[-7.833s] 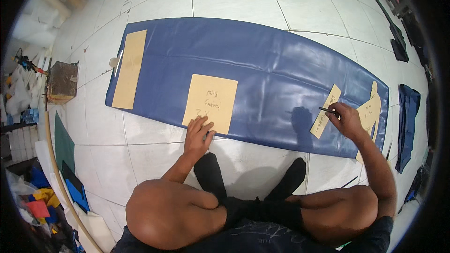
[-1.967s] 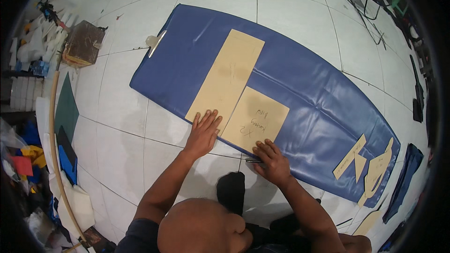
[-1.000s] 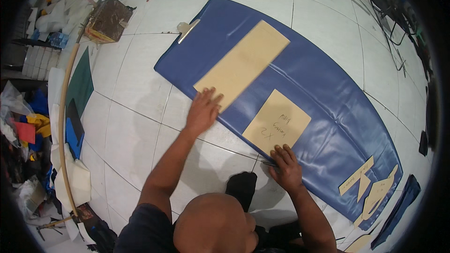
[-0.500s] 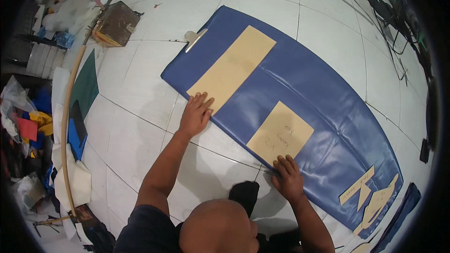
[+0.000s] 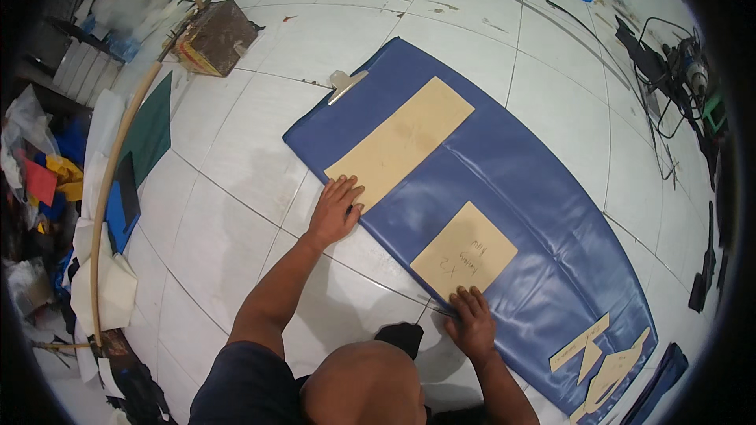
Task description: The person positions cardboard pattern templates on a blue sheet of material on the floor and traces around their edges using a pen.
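A blue, glossy sheet of vinyl-like material [image 5: 370, 244] lies spread on the tiled floor, creased on its right part. Flat on it rest a long tan card pattern [image 5: 409, 142] and a squarish tan card pattern [image 5: 472, 244] with handwriting. My left hand [image 5: 337, 208] is open, its fingers pressed on the near end of the long pattern at the sheet's edge. My right hand [image 5: 472, 319] lies open over the near edge of the square pattern and the sheet. A metal clip [image 5: 346, 86] grips the sheet's far left end.
Several smaller card pieces [image 5: 610, 374] lie on the sheet's right end. A brown box [image 5: 213, 38] stands at the far left, near a long curved cane [image 5: 106, 189] and piled scraps. Cables and a power tool [image 5: 694, 75] lie at the far right.
The view has shifted, bringing more of the far floor and a bright blue cloth into sight. Both hands stay at the same places on the patterns.
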The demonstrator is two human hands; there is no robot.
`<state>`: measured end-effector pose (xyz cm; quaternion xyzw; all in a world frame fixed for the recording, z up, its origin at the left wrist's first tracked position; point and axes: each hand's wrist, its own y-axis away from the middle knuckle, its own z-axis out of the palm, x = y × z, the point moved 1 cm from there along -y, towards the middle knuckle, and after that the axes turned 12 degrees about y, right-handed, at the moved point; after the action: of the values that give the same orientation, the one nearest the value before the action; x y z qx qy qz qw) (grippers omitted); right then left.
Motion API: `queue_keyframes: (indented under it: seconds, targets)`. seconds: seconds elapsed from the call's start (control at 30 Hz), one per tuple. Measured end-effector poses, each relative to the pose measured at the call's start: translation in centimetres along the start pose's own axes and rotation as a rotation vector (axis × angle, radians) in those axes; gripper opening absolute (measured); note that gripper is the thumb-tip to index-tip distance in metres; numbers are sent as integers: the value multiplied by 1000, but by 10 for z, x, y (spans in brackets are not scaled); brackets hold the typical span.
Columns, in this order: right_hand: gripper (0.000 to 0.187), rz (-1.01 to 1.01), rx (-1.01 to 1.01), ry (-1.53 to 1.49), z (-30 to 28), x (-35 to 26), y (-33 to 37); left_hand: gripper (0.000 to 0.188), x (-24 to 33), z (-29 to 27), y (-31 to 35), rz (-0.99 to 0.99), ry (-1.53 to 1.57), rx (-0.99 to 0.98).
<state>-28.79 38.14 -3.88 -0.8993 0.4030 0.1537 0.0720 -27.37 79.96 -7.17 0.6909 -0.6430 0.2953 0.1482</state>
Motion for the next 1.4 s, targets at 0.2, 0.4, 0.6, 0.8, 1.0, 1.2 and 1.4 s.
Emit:
queue_keyframes:
  seconds: [0.2,0.4,0.6,0.8,1.0,1.2,1.4]
  targets:
    - [60,-17,1,1,-2,1,0,37,-3,8,3,24,-11,67]
    - [60,-1,-3,-5,1,-3,1,36,-5,12,8,32,5,117]
    - [61,-5,12,2,-2,3,4,37,-2,21,3,58,32,146]
    - [56,18,-13,58,-3,-2,-2,36,-10,8,2,101,-12,132]
    - [45,38,28,32,-4,0,-1,35,-1,11,-2,135,-8,151]
    - [40,47,53,18,-5,-3,-4,35,2,8,-2,103,-33,151]
    - [40,55,4,31,-8,-2,-3,48,28,14,12,32,-55,290]
